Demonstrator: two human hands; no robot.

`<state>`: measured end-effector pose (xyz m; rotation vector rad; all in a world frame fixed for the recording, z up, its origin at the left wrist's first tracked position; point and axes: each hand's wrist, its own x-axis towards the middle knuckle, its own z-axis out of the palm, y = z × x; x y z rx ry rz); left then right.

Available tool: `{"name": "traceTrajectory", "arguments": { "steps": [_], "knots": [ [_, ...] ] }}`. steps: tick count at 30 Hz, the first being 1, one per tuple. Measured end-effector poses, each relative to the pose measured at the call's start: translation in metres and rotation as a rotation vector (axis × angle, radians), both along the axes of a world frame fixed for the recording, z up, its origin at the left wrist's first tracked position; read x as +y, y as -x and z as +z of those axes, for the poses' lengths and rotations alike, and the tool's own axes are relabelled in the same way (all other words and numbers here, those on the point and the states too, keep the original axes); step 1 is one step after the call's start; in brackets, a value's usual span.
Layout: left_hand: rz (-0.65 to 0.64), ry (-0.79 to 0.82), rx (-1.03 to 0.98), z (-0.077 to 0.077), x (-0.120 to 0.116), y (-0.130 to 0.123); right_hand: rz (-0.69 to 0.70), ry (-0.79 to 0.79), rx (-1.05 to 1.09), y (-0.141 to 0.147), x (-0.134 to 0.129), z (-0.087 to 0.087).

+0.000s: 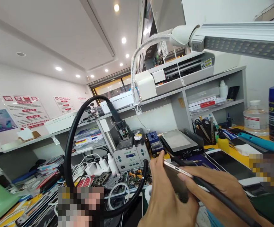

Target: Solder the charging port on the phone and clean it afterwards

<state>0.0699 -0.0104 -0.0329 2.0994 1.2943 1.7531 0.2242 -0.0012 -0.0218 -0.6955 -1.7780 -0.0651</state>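
Held up in front of me is a smartphone, tilted so that its light bottom edge, with the port and small holes, faces me. My left hand is closed around the phone's side, with a finger up at its left corner. At the right end of that edge, my right hand has its finger and thumb closed on the phone. A long dark rod or cable crosses over the right hand; whether the fingers grip it is unclear. Part of the phone is hidden by my hands.
A grey rework station with a thick black hose stands ahead. Behind the phone are a blue soldering controller and a flat heating plate. Another phone lies at right. A lamp hangs overhead.
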Motion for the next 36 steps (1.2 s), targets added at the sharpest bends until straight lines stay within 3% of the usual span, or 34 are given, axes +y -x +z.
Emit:
{"name": "traceTrajectory", "arguments": {
  "steps": [6,12,24,31,36],
  "knots": [
    [-0.019,-0.004,-0.276,0.006,-0.011,0.017,0.012,-0.113,-0.031,-0.008,0.004,-0.006],
    [-0.224,0.038,-0.354,0.007,-0.014,0.027,0.012,-0.169,-0.092,-0.001,-0.002,0.003],
    [-0.166,0.103,-0.252,0.002,-0.017,0.038,0.101,-0.08,-0.12,0.004,-0.001,0.004],
    [-0.179,0.184,-0.361,-0.009,-0.015,0.033,0.123,0.066,-0.091,0.001,0.003,-0.013],
    [-0.221,0.193,-0.475,-0.013,-0.012,0.027,0.13,0.1,-0.131,0.0,0.008,-0.011]
  ]
}}
